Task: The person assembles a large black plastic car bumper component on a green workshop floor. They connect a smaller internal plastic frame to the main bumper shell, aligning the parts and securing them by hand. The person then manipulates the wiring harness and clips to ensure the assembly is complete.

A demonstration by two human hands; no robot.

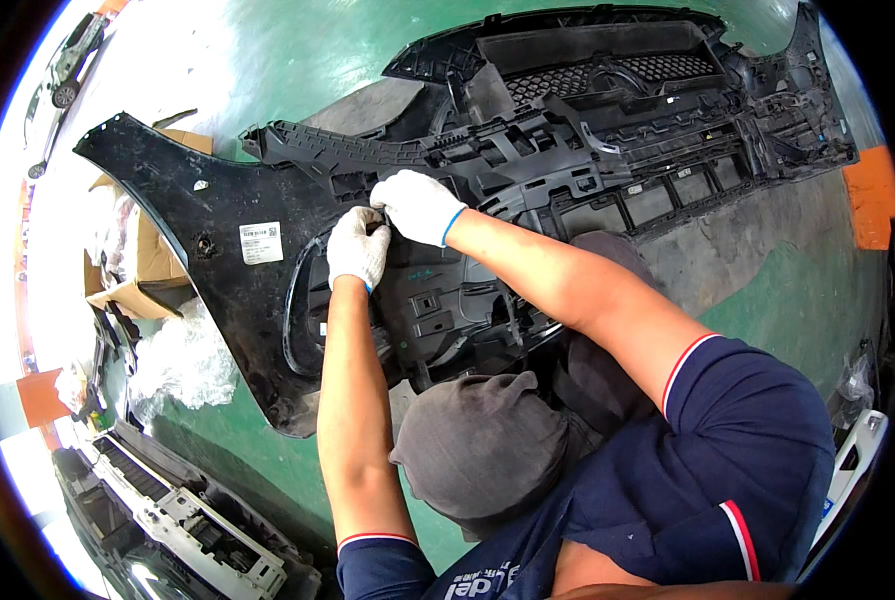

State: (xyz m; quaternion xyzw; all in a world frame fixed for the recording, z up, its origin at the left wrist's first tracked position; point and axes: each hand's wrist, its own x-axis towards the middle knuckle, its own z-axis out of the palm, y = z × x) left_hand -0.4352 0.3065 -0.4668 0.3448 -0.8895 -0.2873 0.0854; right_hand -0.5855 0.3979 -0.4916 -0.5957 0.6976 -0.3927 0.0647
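A large black car bumper lies with its inner side up in front of me, a white label stuck on its left part. My left hand, in a white knitted glove, is closed with its fingertips against the bumper's inner plastic. Close beside it, my right hand, gloved in white with a blue cuff edge, is also closed, thumb and fingers pinched at the same spot. Whatever lies between the fingertips is too small and covered to make out. Black plastic brackets run along the bumper to the right.
An open cardboard box stands to the left, with crumpled clear plastic wrap nearer me. At lower left sits a vehicle front part with a white frame. A grey mat lies under the bumper on the green floor.
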